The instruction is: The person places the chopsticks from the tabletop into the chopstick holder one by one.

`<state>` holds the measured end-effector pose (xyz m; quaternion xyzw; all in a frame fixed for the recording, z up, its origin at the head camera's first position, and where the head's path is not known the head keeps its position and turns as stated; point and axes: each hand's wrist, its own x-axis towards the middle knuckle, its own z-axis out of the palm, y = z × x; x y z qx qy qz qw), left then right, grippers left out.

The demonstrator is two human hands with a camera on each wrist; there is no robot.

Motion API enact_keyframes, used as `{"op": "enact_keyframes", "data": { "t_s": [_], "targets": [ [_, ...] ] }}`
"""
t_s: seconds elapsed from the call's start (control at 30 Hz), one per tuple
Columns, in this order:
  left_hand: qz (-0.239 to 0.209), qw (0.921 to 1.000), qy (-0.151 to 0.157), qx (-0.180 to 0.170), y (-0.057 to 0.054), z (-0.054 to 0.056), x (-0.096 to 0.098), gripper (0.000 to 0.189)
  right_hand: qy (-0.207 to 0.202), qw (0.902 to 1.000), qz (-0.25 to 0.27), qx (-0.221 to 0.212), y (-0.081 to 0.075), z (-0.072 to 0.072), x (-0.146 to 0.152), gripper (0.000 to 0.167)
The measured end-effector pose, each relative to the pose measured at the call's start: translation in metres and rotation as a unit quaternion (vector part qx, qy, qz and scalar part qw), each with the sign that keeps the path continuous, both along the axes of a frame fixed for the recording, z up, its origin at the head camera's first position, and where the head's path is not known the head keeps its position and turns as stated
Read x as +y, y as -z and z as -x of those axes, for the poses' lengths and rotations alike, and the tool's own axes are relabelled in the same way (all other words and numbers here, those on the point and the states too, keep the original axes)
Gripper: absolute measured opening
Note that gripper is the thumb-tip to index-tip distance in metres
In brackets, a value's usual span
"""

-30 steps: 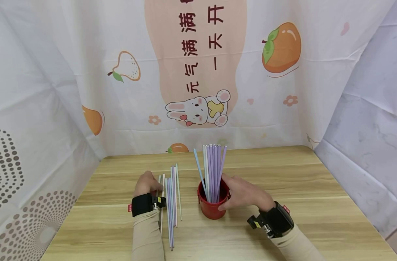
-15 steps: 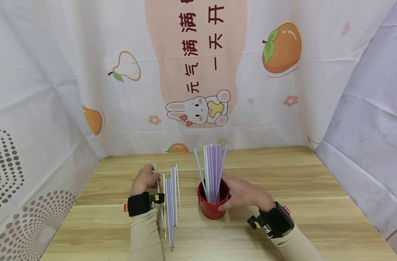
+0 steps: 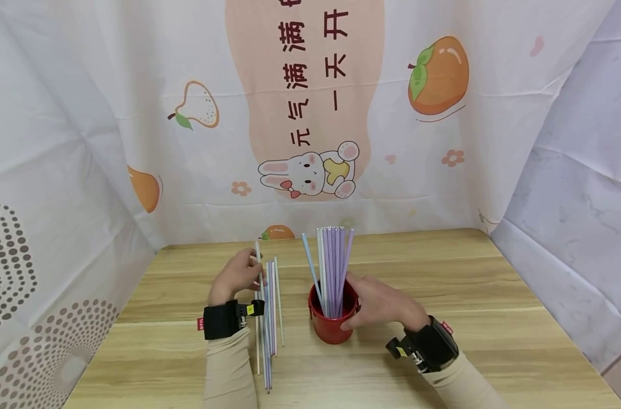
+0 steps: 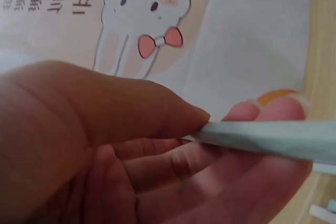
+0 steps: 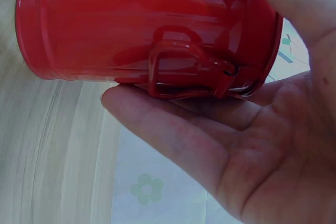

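Note:
My left hand [image 3: 237, 274] pinches a pale green straw [image 4: 268, 137] between thumb and fingers, near its far end. This straw slants over a loose row of pastel straws [image 3: 271, 341] lying lengthwise on the table. With thumb in front and fingers at the far side, my right hand [image 3: 382, 301] holds a small red bucket [image 3: 332, 332] by its rim. A handle loop [image 5: 176, 59] on the bucket's side shows in the right wrist view. Upright in the bucket stand several purple straws [image 3: 336, 267], some pale ones, and a blue straw [image 3: 311, 258] leaning left.
The wooden table [image 3: 443, 284] reaches back to a white printed curtain [image 3: 198, 165] with fruit and a rabbit. More pale cloth hangs at both sides. One light green straw [image 3: 279, 301] lies at the right edge of the row, on the side nearer the bucket.
My left hand has picked the pale green straw up from the row's left edge and carried it up, then right over the other straws. My right hand stays on the bucket.

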<state>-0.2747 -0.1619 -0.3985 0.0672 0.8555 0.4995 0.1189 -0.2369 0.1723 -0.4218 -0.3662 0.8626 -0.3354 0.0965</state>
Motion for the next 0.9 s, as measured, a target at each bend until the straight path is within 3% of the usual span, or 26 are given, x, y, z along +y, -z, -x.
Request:
{"op": "enact_keyframes", "data": {
  "t_s": [0.3, 0.9],
  "targets": [
    [0.001, 0.9985, 0.023, 0.05, -0.011, 0.001, 0.014, 0.042, -0.003, 1.0, 0.002, -0.001, -0.002, 0.0, -0.001, 0.092],
    [-0.065, 0.989, -0.005, 0.133, -0.043, -0.018, 0.042, 0.038, -0.005, 1.0, 0.002, 0.005, 0.0, 0.0, 0.0, 0.092]
  ]
}}
